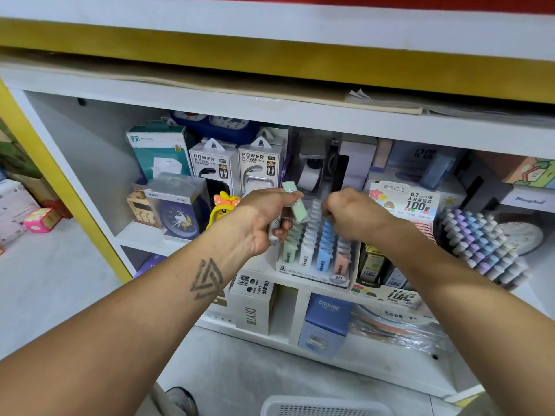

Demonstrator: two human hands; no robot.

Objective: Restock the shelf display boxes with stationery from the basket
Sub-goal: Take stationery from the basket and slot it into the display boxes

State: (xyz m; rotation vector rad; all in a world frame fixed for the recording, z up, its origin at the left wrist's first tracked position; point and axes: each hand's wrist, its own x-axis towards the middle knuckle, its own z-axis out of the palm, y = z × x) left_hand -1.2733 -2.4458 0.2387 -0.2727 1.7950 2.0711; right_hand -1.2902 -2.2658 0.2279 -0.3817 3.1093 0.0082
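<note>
A green lead case (295, 205) is gripped by the left hand (264, 217) above the display box (315, 265), into whose rows the right hand (351, 214) is reached (fingers curled, hold unclear).

My right hand (351, 214) covers the display box's (312, 276) rear rows; the basket (324, 406) is cut off by the bottom edge.

White shelving unit (300, 115) with yellow trim (270, 58) stands on a pale grey floor (54, 283).

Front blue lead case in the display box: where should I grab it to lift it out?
Pinch the blue lead case by its exposed top end, coming from above. It stands upright, packed between the white and pink rows in the display box, so its sides are blocked.
</note>
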